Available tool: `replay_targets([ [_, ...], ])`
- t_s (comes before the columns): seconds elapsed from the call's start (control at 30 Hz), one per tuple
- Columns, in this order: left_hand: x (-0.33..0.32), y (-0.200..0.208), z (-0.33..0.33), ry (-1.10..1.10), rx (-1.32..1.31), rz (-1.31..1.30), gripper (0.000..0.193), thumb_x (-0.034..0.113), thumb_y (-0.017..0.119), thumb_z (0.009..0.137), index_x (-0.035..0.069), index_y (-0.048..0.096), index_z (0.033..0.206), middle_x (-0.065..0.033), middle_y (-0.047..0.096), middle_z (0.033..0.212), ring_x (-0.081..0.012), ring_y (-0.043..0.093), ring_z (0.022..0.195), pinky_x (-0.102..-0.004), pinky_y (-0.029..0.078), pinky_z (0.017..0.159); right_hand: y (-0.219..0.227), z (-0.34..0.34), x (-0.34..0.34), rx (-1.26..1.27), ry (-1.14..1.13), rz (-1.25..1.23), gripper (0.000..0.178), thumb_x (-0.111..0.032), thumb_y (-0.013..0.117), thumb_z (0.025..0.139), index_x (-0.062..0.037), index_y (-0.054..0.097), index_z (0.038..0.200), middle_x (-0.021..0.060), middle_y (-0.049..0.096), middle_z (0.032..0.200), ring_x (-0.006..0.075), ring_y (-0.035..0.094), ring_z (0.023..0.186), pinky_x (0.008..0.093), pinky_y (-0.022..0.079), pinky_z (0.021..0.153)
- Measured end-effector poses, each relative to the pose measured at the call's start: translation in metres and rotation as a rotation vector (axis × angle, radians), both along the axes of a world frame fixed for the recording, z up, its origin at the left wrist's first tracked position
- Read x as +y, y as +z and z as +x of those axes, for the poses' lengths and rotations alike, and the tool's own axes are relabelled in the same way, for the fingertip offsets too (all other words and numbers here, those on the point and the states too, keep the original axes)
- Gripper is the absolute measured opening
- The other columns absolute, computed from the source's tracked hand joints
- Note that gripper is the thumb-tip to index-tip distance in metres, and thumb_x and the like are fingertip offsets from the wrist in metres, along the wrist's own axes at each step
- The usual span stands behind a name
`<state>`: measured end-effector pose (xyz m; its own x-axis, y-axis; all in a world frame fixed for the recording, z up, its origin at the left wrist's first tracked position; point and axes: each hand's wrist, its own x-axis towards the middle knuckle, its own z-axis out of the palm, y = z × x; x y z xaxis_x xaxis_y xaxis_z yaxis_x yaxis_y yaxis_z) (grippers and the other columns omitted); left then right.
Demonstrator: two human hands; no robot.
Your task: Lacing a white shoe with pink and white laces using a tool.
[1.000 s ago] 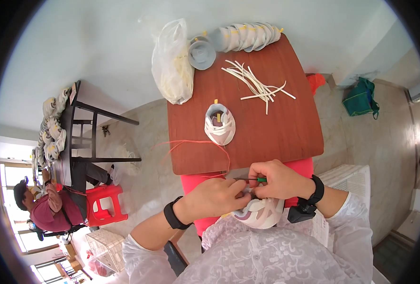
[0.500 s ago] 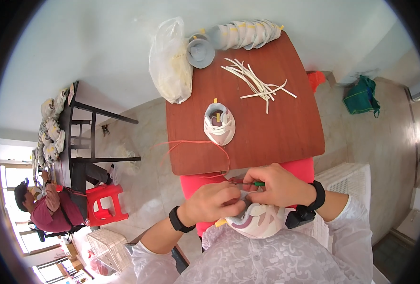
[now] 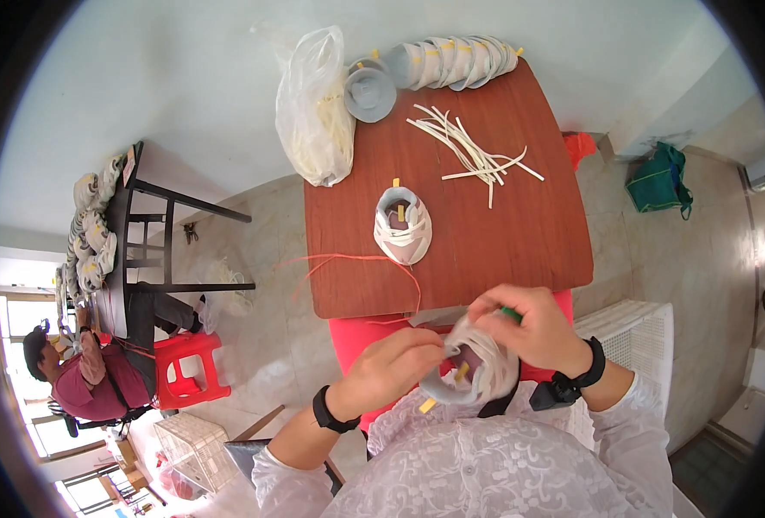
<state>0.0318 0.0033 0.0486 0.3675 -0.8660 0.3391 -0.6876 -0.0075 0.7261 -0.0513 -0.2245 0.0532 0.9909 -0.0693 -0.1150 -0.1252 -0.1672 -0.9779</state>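
A pale white and pink shoe upper point(image 3: 496, 373) is close to my body, just off the table's near edge, its grey-lined opening and yellow tabs turned upward. My left hand point(image 3: 397, 361) pinches at the upper's left edge with its fingers together; what lies between the fingertips is partly hidden. At the upper's far right side, my right hand point(image 3: 533, 326) is closed round a green-handled tool point(image 3: 512, 314); only part of the handle shows. Another laced shoe upper point(image 3: 403, 226) stands on the brown table point(image 3: 503, 246), beyond my hands.
Loose white laces point(image 3: 469, 147) lie on the table, near a row of nested uppers point(image 3: 456, 62) and a plastic bag point(image 3: 315, 112). A red cord point(image 3: 356, 256) trails over the near left edge. A white crate point(image 3: 632, 337) stands right; a co-worker point(image 3: 97, 371) sits far left.
The shoe upper has turned, so its opening and inner tab now show. My right hand has shifted right and slightly away from me with the tool; my left hand has moved slightly.
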Motion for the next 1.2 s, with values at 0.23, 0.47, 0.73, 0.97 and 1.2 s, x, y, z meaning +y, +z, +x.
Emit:
replay_targets([
  [0.23, 0.002, -0.004, 0.006, 0.180, -0.097, -0.038, 0.025, -0.005, 0.069, 0.072, 0.002, 0.058, 0.092, -0.0110, 0.064, 0.098, -0.0258, 0.063, 0.077, -0.0330, 0.054, 0.063, -0.011, -0.021, 0.016, -0.142, -0.165, -0.192, 0.028, -0.013, 0.077, 0.072, -0.0019, 0.059, 0.090, 0.0068, 0.056, 0.083, 0.0157, 0.055, 0.067, 0.0273, 0.044, 0.057],
  [0.47, -0.006, -0.005, 0.002, 0.203, -0.052, -0.018, 0.024, -0.006, 0.068, 0.071, 0.003, 0.057, 0.091, -0.0102, 0.064, 0.098, -0.0258, 0.063, 0.079, -0.0338, 0.054, 0.065, -0.008, 0.010, 0.014, -0.243, 0.002, -0.339, 0.027, -0.014, 0.071, 0.071, -0.0064, 0.065, 0.097, 0.0077, 0.059, 0.088, 0.0266, 0.062, 0.077, 0.0364, 0.050, 0.066],
  [0.73, -0.009, -0.002, -0.002, 0.202, -0.049, -0.057, 0.023, -0.010, 0.067, 0.068, 0.002, 0.058, 0.085, -0.0113, 0.066, 0.093, -0.0258, 0.064, 0.079, -0.0331, 0.054, 0.065, 0.004, 0.015, 0.010, -0.163, 0.212, -0.420, 0.025, -0.010, 0.070, 0.069, -0.0035, 0.069, 0.094, 0.0077, 0.062, 0.092, 0.0258, 0.064, 0.075, 0.0343, 0.052, 0.067],
  [0.97, -0.011, 0.000, -0.001, 0.094, -0.088, -0.051, 0.023, -0.009, 0.067, 0.067, 0.001, 0.058, 0.085, -0.0123, 0.066, 0.094, -0.0285, 0.064, 0.081, -0.0352, 0.054, 0.067, -0.006, 0.022, 0.000, -0.262, 0.346, -0.390, 0.015, -0.012, 0.066, 0.074, -0.0060, 0.069, 0.087, 0.0081, 0.060, 0.082, 0.0280, 0.062, 0.068, 0.0385, 0.050, 0.059],
  [1.2, -0.011, 0.001, -0.002, 0.103, -0.133, -0.086, 0.024, -0.009, 0.067, 0.066, 0.001, 0.058, 0.086, -0.0131, 0.066, 0.094, -0.0301, 0.064, 0.080, -0.0356, 0.054, 0.067, -0.011, 0.009, 0.020, -0.299, 0.214, -0.551, 0.014, -0.008, 0.064, 0.077, -0.0014, 0.056, 0.086, 0.0115, 0.053, 0.086, 0.0303, 0.059, 0.065, 0.0388, 0.049, 0.054],
])
